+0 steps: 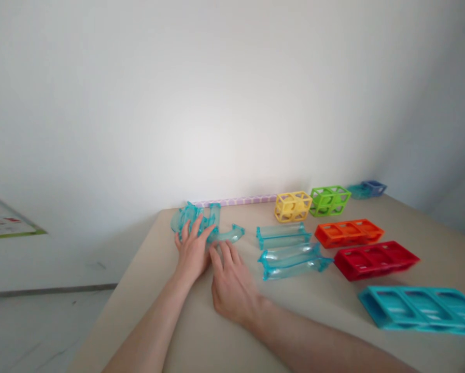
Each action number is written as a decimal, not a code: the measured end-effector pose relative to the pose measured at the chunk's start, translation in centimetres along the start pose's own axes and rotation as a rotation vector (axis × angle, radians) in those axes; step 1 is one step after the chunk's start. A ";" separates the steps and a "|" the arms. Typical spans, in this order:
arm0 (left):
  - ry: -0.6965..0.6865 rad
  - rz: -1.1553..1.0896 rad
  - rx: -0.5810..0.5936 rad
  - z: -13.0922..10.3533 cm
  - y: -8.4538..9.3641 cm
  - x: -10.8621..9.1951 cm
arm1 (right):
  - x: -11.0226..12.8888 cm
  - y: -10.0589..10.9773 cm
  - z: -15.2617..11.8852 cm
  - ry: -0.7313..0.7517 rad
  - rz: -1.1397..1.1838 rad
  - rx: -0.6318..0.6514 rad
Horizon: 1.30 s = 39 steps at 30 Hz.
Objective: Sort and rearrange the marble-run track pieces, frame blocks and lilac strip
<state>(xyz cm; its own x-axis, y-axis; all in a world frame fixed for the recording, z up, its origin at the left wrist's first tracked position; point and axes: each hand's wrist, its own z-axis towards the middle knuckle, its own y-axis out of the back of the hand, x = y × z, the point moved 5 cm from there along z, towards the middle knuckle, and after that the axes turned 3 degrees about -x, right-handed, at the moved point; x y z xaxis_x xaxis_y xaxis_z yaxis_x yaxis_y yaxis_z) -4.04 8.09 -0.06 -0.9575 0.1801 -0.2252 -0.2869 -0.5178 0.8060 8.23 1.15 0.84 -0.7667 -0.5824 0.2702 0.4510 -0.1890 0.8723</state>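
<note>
My left hand [192,251] rests with fingers spread over a cluster of translucent teal track pieces [189,213] at the table's far left. Its fingertips touch them. A curved translucent teal tube piece [232,235] lies just beyond my right hand [234,285]. The right fingers are bent and close together, their tips at the near side of that curve; whatever is under them is hidden. To the right lie straight translucent teal tube pieces [294,261], with another straight pair [282,235] behind them.
Along the right stand a yellow frame block [293,206], a green one [329,201], and long orange [349,233], red [376,260] and teal [422,309] blocks. A blue block [374,188] sits at the far corner. A purple patterned strip [240,200] runs along the wall.
</note>
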 end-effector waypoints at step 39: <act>0.612 -0.503 -0.462 0.2 -0.8 9.3 | -2.5 -2.7 5.7 -0.208 -0.023 -0.075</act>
<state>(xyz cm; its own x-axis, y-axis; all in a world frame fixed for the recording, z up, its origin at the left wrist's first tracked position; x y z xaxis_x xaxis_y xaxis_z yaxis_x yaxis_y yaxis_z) -12.69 10.41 -2.69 -0.5266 0.0687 -0.8473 -0.5310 -0.8050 0.2647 6.30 7.59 0.12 -0.8514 -0.4027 0.3361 0.4594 -0.2631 0.8484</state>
